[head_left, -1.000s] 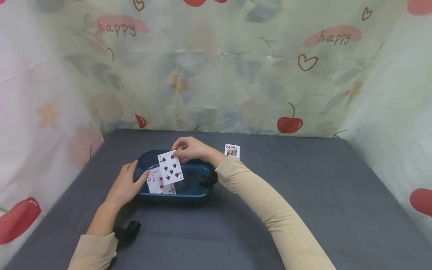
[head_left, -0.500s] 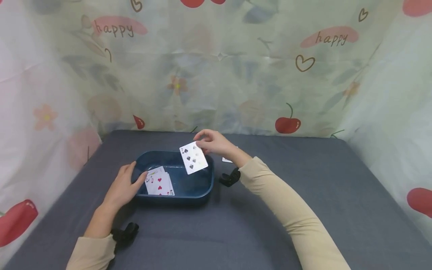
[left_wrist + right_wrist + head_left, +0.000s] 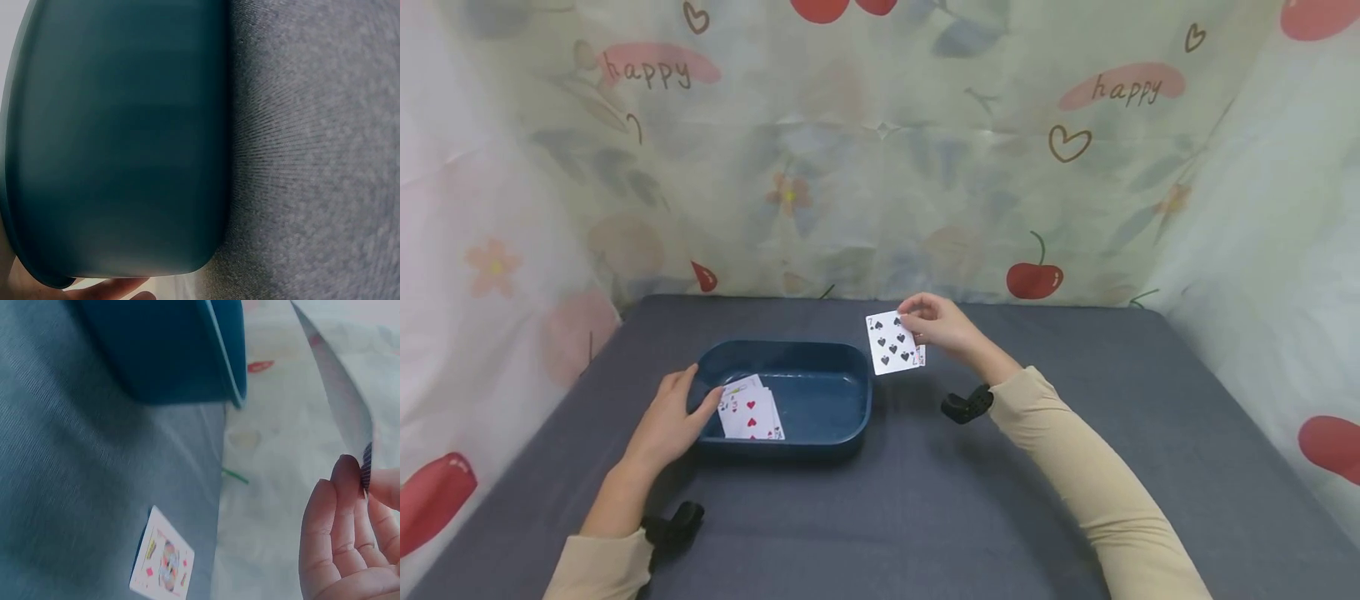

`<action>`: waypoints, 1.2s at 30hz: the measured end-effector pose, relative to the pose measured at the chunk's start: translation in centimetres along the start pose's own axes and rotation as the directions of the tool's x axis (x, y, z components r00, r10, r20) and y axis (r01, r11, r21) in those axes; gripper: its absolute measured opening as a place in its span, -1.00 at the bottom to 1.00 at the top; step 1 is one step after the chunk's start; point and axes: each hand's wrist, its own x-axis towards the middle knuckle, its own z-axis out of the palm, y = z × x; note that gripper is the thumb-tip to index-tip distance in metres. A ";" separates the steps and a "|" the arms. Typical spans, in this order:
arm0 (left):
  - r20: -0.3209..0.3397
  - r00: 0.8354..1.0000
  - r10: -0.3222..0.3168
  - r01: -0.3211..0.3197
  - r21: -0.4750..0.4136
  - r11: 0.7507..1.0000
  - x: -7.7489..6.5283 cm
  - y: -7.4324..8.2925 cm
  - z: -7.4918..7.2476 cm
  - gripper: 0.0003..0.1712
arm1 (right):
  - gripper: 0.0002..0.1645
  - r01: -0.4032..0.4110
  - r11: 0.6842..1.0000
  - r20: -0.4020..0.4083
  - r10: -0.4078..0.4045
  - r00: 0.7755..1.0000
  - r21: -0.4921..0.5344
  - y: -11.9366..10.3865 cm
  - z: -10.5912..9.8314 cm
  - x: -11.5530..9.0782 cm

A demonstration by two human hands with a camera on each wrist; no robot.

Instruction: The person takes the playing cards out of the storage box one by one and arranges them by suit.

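Note:
My right hand (image 3: 946, 329) pinches a seven of spades playing card (image 3: 889, 343) by its upper right corner, raised just right of a blue oblong tub. In the right wrist view the card is nearly edge-on between thumb and fingers. My left hand (image 3: 662, 417) holds the left end of the tub (image 3: 823, 404), thumb over the rim and fingers along the outside; the left wrist view has its fingers at the tub's wall (image 3: 119, 137). Several overlapping cards (image 3: 751, 412), a heart on top, lie inside at the left. A face card with red diamonds (image 3: 164, 559) lies on the table, mostly hidden behind the held card in the head view.
A dark grey cloth (image 3: 880, 533) covers the table. Patterned curtains (image 3: 880, 208) close off the back and both sides. A black wrist camera (image 3: 966, 404) is strapped below the right hand, another (image 3: 677, 525) below the left.
My right hand has carried the seven of spades from above the tub rightward past its rim, in front of the face card. My left hand stays on the tub.

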 end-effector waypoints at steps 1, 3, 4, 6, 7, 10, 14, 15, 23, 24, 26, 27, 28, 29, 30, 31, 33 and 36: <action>0.002 1.000 -0.004 0.004 0.002 1.000 0.0 0.0 0.0 -0.11 | -0.69 -0.003 1.000 -0.002 0.003 1.000 -0.003 0.2 -0.4 -0.2; 0.005 1.000 -0.009 0.009 0.007 1.000 0.0 0.0 0.0 -0.11 | -0.66 -0.012 1.000 -0.010 0.012 1.000 -0.001 0.7 -1.0 -0.5; 0.007 1.000 -0.011 0.011 0.010 1.000 0.1 0.1 0.0 -0.10 | -0.65 -0.018 1.000 -0.017 0.018 1.000 -0.007 0.9 -1.4 -0.7; 0.008 1.000 -0.012 0.012 0.012 1.000 0.1 0.0 0.1 -0.10 | -0.61 -0.025 1.000 -0.029 0.025 0.999 -0.019 1.4 -2.0 -1.0; 0.009 1.000 -0.011 0.011 0.013 1.000 0.1 0.0 0.1 -0.10 | -0.59 -0.031 0.999 -0.039 0.030 0.999 -0.024 1.6 -2.2 -1.1; 0.008 1.000 -0.005 0.005 0.013 1.000 0.1 -0.1 0.1 -0.10 | -0.54 -0.046 0.998 -0.077 0.042 0.996 -0.046 2.5 -3.1 -1.2; 0.005 1.000 0.004 -0.005 0.016 1.000 0.1 -0.1 0.0 -0.09 | -0.49 -0.069 0.997 -0.138 0.062 0.988 -0.046 4.0 -4.2 -1.1; 0.004 1.000 0.007 -0.007 0.016 1.000 0.1 -0.1 0.0 -0.09 | -0.48 -0.079 0.996 -0.157 0.070 0.985 -0.049 4.4 -4.5 -1.1; 0.006 1.000 0.001 -0.001 0.014 1.000 -0.1 0.0 -0.1 -0.08 | -0.44 -0.179 0.983 -0.274 0.158 0.949 -0.050 7.1 -6.2 -0.1; 0.006 1.000 0.000 0.000 0.014 1.000 -0.1 0.0 -0.1 -0.08 | -0.45 -0.193 0.980 -0.284 0.173 0.943 -0.044 7.4 -6.4 0.0; 0.006 1.000 0.000 0.000 0.014 1.000 -0.1 0.0 -0.2 -0.08 | -0.44 -0.220 0.975 -0.303 0.200 0.932 -0.034 7.8 -6.6 0.3; 0.007 1.000 -0.001 0.001 0.014 1.000 -0.1 0.0 -0.1 -0.08 | -0.44 -0.230 0.973 -0.310 0.211 0.927 -0.028 8.0 -6.7 0.5; 0.008 1.000 -0.002 0.002 0.014 1.000 -0.1 0.0 -0.1 -0.08 | -0.44 -0.239 0.971 -0.319 0.218 0.922 -0.027 8.1 -6.7 0.6; 0.008 1.000 -0.002 0.002 0.015 1.000 -0.1 0.0 -0.1 -0.08 | -0.44 -0.248 0.969 -0.326 0.227 0.918 -0.023 8.3 -6.8 0.8; 0.005 1.000 0.000 0.000 0.016 1.000 -0.1 -0.1 -0.1 -0.08 | -0.43 -0.256 0.966 -0.334 0.235 0.913 -0.021 8.4 -6.9 0.9; 0.003 1.000 0.002 -0.002 0.016 1.000 0.0 -0.1 0.0 -0.09 | -0.43 -0.263 0.965 -0.342 0.242 0.908 -0.017 8.6 -6.9 1.1; -0.001 1.000 0.007 -0.007 0.015 1.000 0.1 -0.2 0.0 -0.09 | -0.43 -0.275 0.961 -0.350 0.253 0.902 -0.013 8.8 -7.0 1.4; -0.007 1.000 0.013 -0.013 0.013 1.000 0.1 -0.3 0.1 -0.10 | -0.43 -0.282 0.959 -0.356 0.257 0.898 -0.018 9.3 -7.0 1.8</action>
